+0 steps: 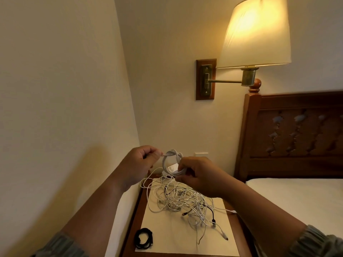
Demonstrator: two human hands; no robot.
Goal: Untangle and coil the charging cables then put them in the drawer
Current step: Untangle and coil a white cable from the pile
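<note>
A small coil of white cable (168, 160) hangs in the air above the nightstand (133, 216). My right hand (196, 175) grips the coil's lower right side. My left hand (143, 160) pinches the cable's loose end at the coil's upper left. Below my hands, a tangled heap of white and black cables (183, 201) lies on a pale mat (163, 232). A coiled black cable (143, 240) lies at the mat's near left corner. No drawer is in view.
A lit wall lamp (257, 32) on a brass arm hangs above the nightstand, to the right. A wooden headboard (297, 134) and a white mattress (297, 197) stand on the right. A bare wall closes the left side.
</note>
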